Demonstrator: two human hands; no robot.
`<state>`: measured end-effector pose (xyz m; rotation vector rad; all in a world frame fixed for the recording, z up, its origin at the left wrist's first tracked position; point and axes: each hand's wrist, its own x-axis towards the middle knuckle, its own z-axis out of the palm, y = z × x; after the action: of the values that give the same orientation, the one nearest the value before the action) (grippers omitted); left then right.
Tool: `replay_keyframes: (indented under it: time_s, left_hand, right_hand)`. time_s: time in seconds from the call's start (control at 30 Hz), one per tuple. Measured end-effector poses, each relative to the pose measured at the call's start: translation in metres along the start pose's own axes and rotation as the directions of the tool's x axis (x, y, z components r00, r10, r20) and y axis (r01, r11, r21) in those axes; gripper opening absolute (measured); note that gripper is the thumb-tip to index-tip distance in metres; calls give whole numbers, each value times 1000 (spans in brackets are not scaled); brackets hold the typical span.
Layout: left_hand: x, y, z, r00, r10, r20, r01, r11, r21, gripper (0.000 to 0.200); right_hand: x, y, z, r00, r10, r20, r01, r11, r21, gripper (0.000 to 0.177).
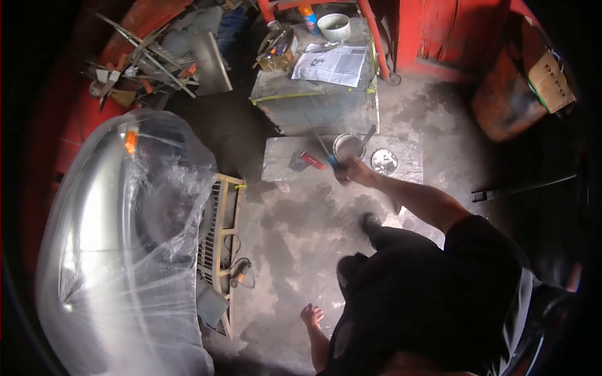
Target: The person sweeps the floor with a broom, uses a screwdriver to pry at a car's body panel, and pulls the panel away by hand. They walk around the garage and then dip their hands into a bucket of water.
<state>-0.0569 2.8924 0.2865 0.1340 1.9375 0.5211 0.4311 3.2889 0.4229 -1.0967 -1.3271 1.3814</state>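
Note:
My right hand (354, 171) is closed around the blue handle of a long thin-shafted tool that looks like a screwdriver (331, 160), its shaft pointing away from me. Just beyond the hand, a round tub (342, 148) stands on a low worn bench (279, 158), with a flat grey blade-like tool (367, 137) leaning over its rim. Right of the tub lies a round lid or shallow tin (384, 161) with pale smears. A red-handled tool with a wide grey head (311, 160) rests left of the hand. Low beside my body, my left hand (311, 315) hangs with loosely bent fingers, holding nothing.
Plastic sheeting (169, 269) wraps a vehicle at left, beside a slatted beige frame (222, 250). Behind the bench, a grey box-like stand (313, 109) carries newspaper (332, 64), a white pot (334, 27) and a cardboard box. A rusty drum (505, 100) stands right.

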Motion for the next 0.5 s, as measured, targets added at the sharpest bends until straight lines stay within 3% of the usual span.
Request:
replay_keyframes:
  time_s: [0.03,0.07,0.1,0.13,0.17,0.23,0.37,0.5]
  left_hand:
    - [6,11,7,1000,-14,6,14,1000,16,51]
    - [13,23,15,998,-23,52,22,1000,19,51]
    - [22,38,27,995,-26,98,25,1000,17,52]
    - [33,56,37,987,-41,156,40,999,4,53]
    - [47,78,44,986,-49,160,47,999,19,53]
    - [77,124,62,966,-70,248,46,994,101,58]
    - [149,256,93,952,-43,304,-19,980,198,56]
    - [255,395,96,930,37,366,-133,962,240,47]
  right_hand:
    - [32,-2,-5,989,-150,12,137,926,353,30]
    - [69,9,-14,998,-14,-57,27,969,247,41]
    - [96,-12,-25,917,-399,-9,396,914,-86,46]
    - [120,-6,-29,985,-134,-108,151,973,173,39]
    - [148,-13,-37,985,-123,-121,142,975,172,39]
    - [205,-32,-55,963,51,-264,-33,997,73,33]
    - [302,-84,-69,914,-23,-405,2,999,-52,34]
    - [428,-85,-90,822,-9,-569,-224,914,-339,29]
